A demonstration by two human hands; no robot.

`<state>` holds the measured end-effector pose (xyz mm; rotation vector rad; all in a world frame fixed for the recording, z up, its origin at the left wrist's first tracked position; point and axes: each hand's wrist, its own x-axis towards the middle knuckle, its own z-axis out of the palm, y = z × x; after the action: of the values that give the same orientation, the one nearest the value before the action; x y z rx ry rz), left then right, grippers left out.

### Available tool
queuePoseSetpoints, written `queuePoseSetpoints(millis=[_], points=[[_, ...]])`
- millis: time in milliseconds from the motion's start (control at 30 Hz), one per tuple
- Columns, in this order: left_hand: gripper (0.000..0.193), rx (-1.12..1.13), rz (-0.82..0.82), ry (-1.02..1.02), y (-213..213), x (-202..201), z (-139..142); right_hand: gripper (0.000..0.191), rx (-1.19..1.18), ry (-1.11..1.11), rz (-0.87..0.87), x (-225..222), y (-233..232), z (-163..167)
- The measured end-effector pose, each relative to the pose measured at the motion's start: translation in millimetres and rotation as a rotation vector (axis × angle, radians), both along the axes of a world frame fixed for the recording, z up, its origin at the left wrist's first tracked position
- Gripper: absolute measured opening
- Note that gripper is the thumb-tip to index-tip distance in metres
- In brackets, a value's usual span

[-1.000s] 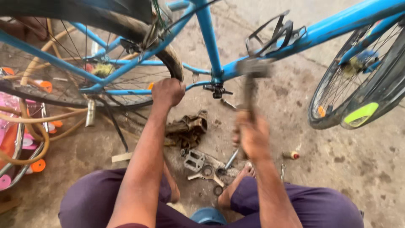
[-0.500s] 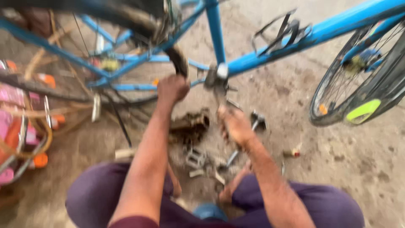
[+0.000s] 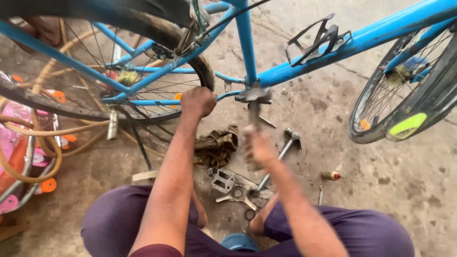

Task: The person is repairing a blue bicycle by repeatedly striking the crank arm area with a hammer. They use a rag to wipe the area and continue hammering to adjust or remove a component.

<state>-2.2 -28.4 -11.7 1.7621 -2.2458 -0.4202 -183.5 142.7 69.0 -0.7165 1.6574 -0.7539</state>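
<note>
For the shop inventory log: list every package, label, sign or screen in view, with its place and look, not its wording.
No package, label, sign or screen can be made out.
Nearest thing: a yellow-green reflective patch, an oblong on the black mudguard at right, blank as far as it shows.

No packages, labels, signs or screens visible.

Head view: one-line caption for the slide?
Seated person's left hand grips the blue bike frame while the blurred right hand swings a hammer at its bottom bracket, tools scattered below.
</note>
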Motion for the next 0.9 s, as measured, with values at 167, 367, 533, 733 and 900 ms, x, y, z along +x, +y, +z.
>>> queuePoseSetpoints(millis=[167,367,533,733,900], points=[[0.044,0.021,-0.033,-0.021,-2.5,1.3,-1.4,0.042,-0.344,-0.206,-0.187,-52.8,25.2,32.4],[0.047,0.074,-0.008,-0.033,-5.6,-1.0,-5.1,0.024,-1.477,0.015,-0.277,-47.5,40.2,51.5],[0.049,0.067,-0.034,-0.092,-9.0,-2.0,-7.2,0.038,-0.248,0.202,0.102,12.9,8.5,-7.6],[0.050,0.123,-0.005,-0.043,-8.6,-1.2,-10.7,0.046,-0.311,-0.073,-0.124,-39.6,22.4,14.3],[0.031,-0.048,0.013,0.171,-7.5,4.0,-12.5,0.037,-1.406,-0.086,-0.154,-63.3,38.1,57.6]])
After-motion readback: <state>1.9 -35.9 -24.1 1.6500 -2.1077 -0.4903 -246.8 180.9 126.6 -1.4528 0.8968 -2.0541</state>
